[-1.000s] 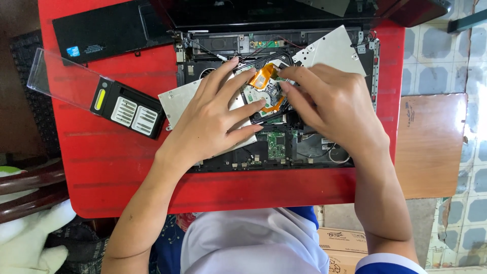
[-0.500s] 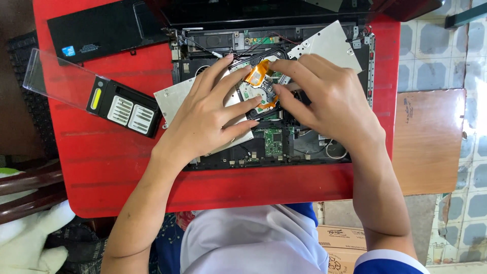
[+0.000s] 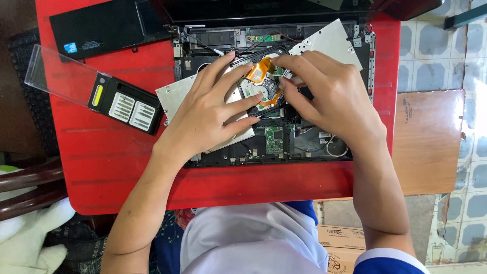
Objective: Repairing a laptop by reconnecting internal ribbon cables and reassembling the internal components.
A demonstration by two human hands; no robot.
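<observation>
I note both hands have shifted toward 12 o'clock over the opened laptop chassis (image 3: 274, 147). My left hand (image 3: 210, 114) lies spread, fingers pressing the silver drive (image 3: 252, 89); my right hand (image 3: 329, 99) pinches narrowly at the orange ribbon cable (image 3: 261, 71), which now sits raised, seemingly freed.

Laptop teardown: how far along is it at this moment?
Done: the black cover panel lies off on the red table, exposing the laptop boards. In hand: left hand and right hand work at the orange flex cable. Left: boards remain seated.
</observation>
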